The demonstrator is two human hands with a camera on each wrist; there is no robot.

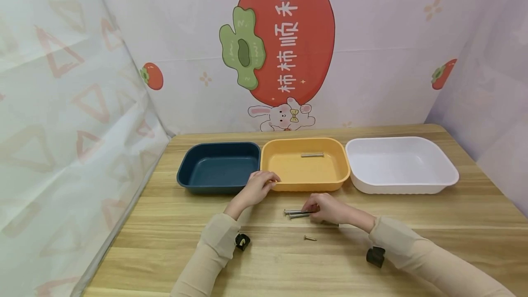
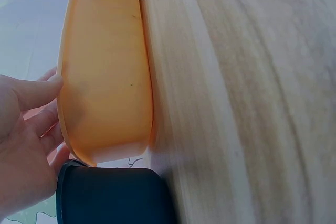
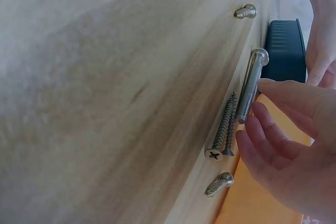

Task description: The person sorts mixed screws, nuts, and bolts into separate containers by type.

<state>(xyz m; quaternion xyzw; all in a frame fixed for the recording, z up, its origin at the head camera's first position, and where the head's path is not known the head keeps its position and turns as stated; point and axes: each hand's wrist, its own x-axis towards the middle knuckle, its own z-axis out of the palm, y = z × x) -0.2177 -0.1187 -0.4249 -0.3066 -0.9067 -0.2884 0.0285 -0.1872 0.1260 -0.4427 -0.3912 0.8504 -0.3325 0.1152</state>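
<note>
right hand [image 1: 326, 207] over a pair of long metal bolts [image 3: 251, 88], thumb and fingertips at the shank; from my feed i cannot tell whether they pinch it. the bolts lie side by side on the wood-grain table [image 1: 268, 269], heads toward the left, just in front of the yellow tray [image 1: 305, 171]. left hand [image 1: 257, 184] at that tray's near-left corner, rim pinched between thumb and fingers. on the right wrist view i see two long screws [image 3: 221, 135] beside the bolts, one showing a cross slot. a short screw [image 1: 310, 238] lies nearer the person. inside the yellow tray, a single bolt [image 1: 312, 155] near the far wall. dark blue tray [image 1: 218, 171] just left of it, white tray [image 1: 402, 164] just right. persimmon-print cloth [image 1: 371, 77] hangs behind.
</note>
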